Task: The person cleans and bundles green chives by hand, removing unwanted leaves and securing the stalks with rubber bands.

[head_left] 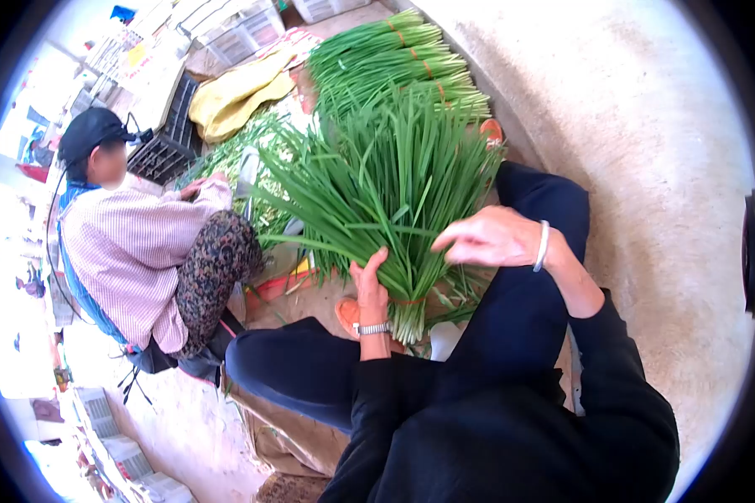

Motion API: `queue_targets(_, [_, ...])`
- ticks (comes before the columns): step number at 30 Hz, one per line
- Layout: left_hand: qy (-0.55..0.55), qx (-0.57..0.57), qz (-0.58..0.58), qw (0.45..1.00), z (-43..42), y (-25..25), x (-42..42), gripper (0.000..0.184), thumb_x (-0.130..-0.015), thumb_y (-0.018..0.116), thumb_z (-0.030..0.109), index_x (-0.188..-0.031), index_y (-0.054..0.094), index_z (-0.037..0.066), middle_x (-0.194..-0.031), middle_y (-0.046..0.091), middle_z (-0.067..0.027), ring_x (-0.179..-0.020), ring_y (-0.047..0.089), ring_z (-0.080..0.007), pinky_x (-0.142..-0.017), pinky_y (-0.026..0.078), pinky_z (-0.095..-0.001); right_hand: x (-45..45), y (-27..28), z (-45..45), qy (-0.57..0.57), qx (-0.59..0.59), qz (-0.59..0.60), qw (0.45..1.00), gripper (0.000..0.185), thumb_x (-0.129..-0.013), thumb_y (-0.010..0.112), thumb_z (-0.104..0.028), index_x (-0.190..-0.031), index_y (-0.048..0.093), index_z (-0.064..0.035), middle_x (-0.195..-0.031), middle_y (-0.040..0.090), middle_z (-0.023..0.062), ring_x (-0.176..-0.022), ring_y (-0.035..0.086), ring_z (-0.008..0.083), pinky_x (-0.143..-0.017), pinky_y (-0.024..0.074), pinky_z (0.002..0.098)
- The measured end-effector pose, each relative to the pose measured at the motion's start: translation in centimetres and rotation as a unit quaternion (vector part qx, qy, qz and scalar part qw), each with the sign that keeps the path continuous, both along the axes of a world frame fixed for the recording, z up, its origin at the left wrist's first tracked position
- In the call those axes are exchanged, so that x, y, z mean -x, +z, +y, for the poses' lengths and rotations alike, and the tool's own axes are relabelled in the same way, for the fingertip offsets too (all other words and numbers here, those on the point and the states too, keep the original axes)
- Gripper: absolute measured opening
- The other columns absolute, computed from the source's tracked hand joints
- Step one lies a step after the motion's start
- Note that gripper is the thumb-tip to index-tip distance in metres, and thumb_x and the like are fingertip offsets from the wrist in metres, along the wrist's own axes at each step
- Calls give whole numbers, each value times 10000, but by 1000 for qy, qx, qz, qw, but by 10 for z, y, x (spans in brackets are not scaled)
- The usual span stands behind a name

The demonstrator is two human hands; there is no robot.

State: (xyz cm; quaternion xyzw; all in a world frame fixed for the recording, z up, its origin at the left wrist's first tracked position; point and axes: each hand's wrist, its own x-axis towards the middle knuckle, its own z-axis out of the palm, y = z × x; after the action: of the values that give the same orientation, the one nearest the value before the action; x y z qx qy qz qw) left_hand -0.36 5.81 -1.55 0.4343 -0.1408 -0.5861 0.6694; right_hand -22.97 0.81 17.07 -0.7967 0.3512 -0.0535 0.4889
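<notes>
A large bunch of long green leaves (pixel 394 184) stands between my knees, its pale stems down and an orange band (pixel 408 302) round them. My left hand (pixel 371 285) is wrapped round the left side of the bunch just above the band, thumb up, with a metal watch on the wrist. At the right side of the leaves is my right hand (pixel 491 236), its fingers bent and pointing left, a silver bangle on the wrist. One long leaf reaches its fingertips; the fingers look pressed together and slightly blurred.
Banded green bunches (pixel 394 63) lie in a row beyond. A person in a cap and checked shirt (pixel 134 243) sits at the left, near loose leaves and a yellow sack (pixel 239 92). A black crate (pixel 172 134) stands behind. A low ledge (pixel 499 92) runs along the right.
</notes>
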Motion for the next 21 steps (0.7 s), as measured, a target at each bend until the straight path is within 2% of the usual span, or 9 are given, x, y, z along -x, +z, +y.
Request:
queue_targets(3, [34, -2, -5, 999, -8, 13, 2, 488, -719, 673, -22, -1174, 502, 15, -1073, 596, -87, -933, 595, -202, -838, 494, -323, 30, -49, 8, -143, 169, 122, 967, 532, -843, 564, -415, -1162, 527, 9, -909, 661, 190, -857, 629, 359, -772, 499, 400])
queue_targets(5, [63, -1, 3, 998, -15, 32, 9, 497, -696, 699, -27, -1154, 508, 8, -1061, 599, -88, -918, 594, -200, -825, 492, -319, 29, -76, 22, -196, 47, 104, 974, 841, -740, 668, -477, -1331, 331, 17, -1188, 529, 257, -1077, 538, 375, -933, 423, 401])
queue_targets(8, [78, 56, -68, 993, -33, 60, 25, 539, -680, 714, -48, -1170, 493, -1, -1065, 604, -83, -930, 584, -187, -829, 479, -311, -7, -123, 42, -206, 61, 13, 977, 1042, -672, 744, -469, -1405, 174, 4, -1315, 362, 312, -1236, 379, 396, -1047, 309, 423])
queue_targets(11, [27, 30, -282, 959, -50, 69, 61, 573, -678, 748, 62, -1179, 477, 1, -1039, 604, -124, -927, 587, -229, -827, 473, -322, -54, -155, 44, -294, 99, -111, 944, 1009, -689, 761, -384, -1408, 165, -4, -1274, 412, 254, -1221, 401, 359, -1041, 317, 399])
queue_targets(13, [-19, 29, -594, 804, -42, 112, 86, 676, -636, 773, 165, -1213, 452, 23, -1041, 572, -171, -960, 563, -302, -842, 460, -375, -55, -226, 15, -327, 31, -263, 907, 855, -744, 720, -341, -1368, 250, 8, -1228, 463, 179, -1146, 466, 269, -976, 374, 365])
queue_targets(15, [-105, 89, -640, 756, -41, 131, 96, 741, -603, 776, 220, -1237, 433, 47, -1061, 533, -200, -1002, 522, -349, -854, 440, -419, -52, -240, -2, -327, -158, -426, 828, 622, -785, 675, -253, -1272, 392, 11, -1166, 514, 101, -1066, 498, 165, -896, 416, 320])
queue_targets(17, [-144, 94, -655, 735, -35, 136, 99, 755, -642, 769, 258, -1270, 421, 25, -1089, 540, -222, -1026, 535, -350, -853, 449, -414, -32, -249, 1, -367, -196, -431, 800, 526, -788, 658, -210, -1217, 448, 9, -1137, 537, 81, -1040, 512, 149, -876, 427, 308])
queue_targets(19, [-156, 191, -562, 789, -33, 131, 88, 766, -640, 783, 257, -1282, 436, 26, -1131, 552, -216, -1062, 548, -309, -884, 450, -386, -23, -246, 4, -406, -234, -443, 764, 433, -790, 641, -166, -1162, 504, 7, -1108, 560, 61, -1015, 526, 134, -857, 438, 297])
queue_targets(21, [-179, 201, -477, 837, -29, 127, 63, 473, -729, 755, 178, -1129, 579, -2, -1018, 643, -131, -970, 607, -190, -855, 478, -316, -23, -208, 16, -445, -227, -468, 729, 411, -769, 640, -157, -1137, 550, 3, -1070, 598, 52, -984, 558, 150, -879, 441, 292])
